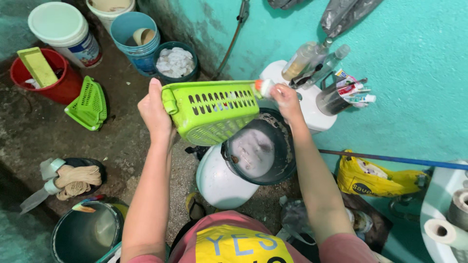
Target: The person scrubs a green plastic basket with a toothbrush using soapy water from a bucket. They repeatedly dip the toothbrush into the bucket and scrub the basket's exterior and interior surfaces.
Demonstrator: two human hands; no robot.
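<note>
while both hands tilt it, the slotted lime-green basket [212, 111] looks empty.

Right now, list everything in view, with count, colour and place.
slotted basket: 1, lime green, held over the toilet
small tube: 1, white with orange end, at basket's right edge
toilet: 1, white with dark seat, centre
cistern: 1, white, against the wall
bottles: 2, clear, on the cistern
cup of toothbrushes and tubes: 1, dark, on the cistern
red bucket: 1, upper left floor
white lidded bucket: 1, top left
blue bucket: 1, top
green dustpan: 1, left floor
mop head: 1, beige, lower left
yellow bag: 1, right floor
paper roll: 1, white, lower right
left hand: grips basket's left end
right hand: at the tube
</note>
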